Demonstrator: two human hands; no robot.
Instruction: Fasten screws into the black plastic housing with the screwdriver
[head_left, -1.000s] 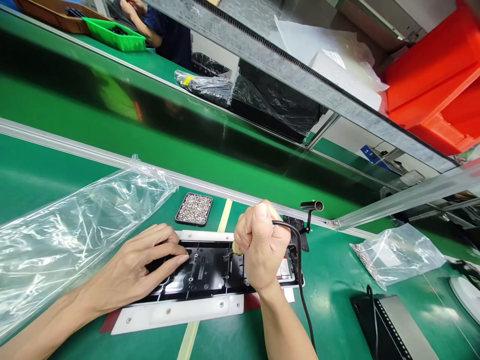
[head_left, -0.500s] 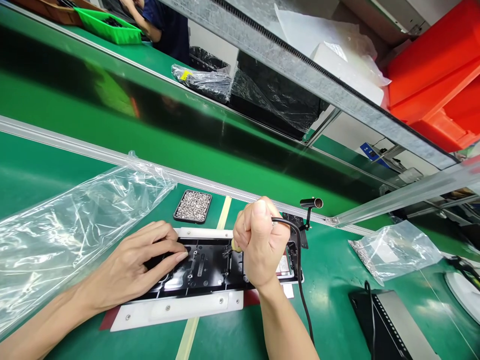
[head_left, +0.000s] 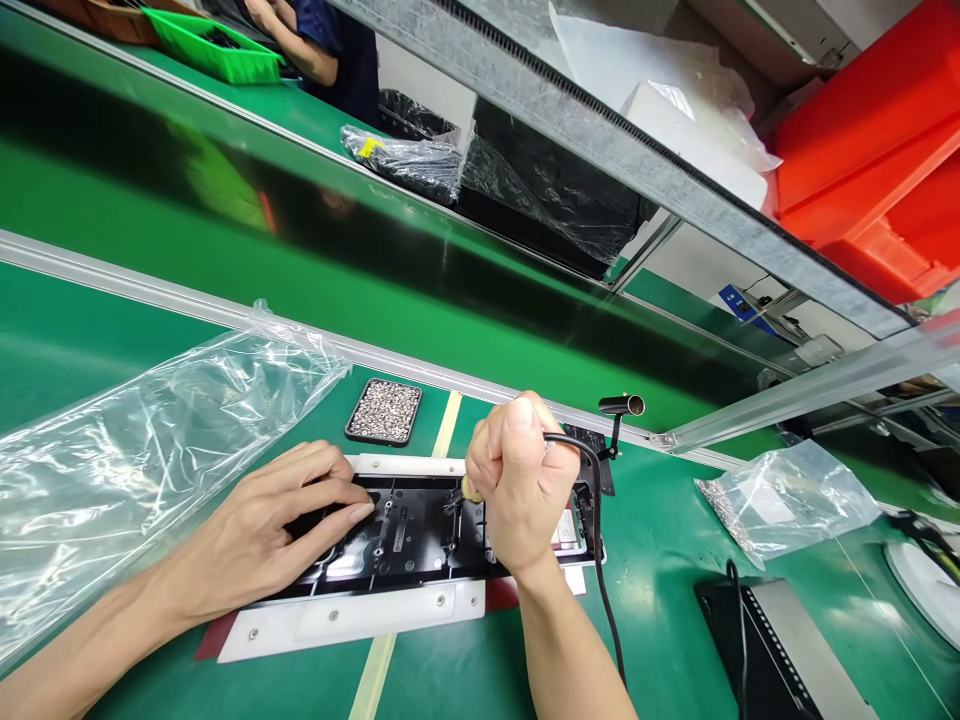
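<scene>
A long black plastic housing (head_left: 420, 540) with ribs and posts lies between white fixture strips (head_left: 360, 618) on the green table. My left hand (head_left: 292, 520) rests on the housing's left end, fingers stretched out. Wrapped round a corded soldering iron is my right hand (head_left: 521, 480), in a fist above the right half of the housing. Of the soldering iron (head_left: 471, 490), only a yellowish front part shows, and its tip against the housing is hard to make out. Its black cable (head_left: 598, 540) leaves the fist on the right. A small dark tray (head_left: 384, 410) of tiny metal parts sits behind the housing.
A metal tube holder (head_left: 621, 405) on a stand is behind my right hand. Clear plastic sheeting (head_left: 165, 430) covers the left side. At right lie a bag of small parts (head_left: 787, 500) and a black-and-grey device (head_left: 787, 640). Across the partition is a co-worker (head_left: 322, 50).
Both hands keep almost the same place and grip. The view has shifted very slightly; the co-worker's arms beyond the partition have moved a little.
</scene>
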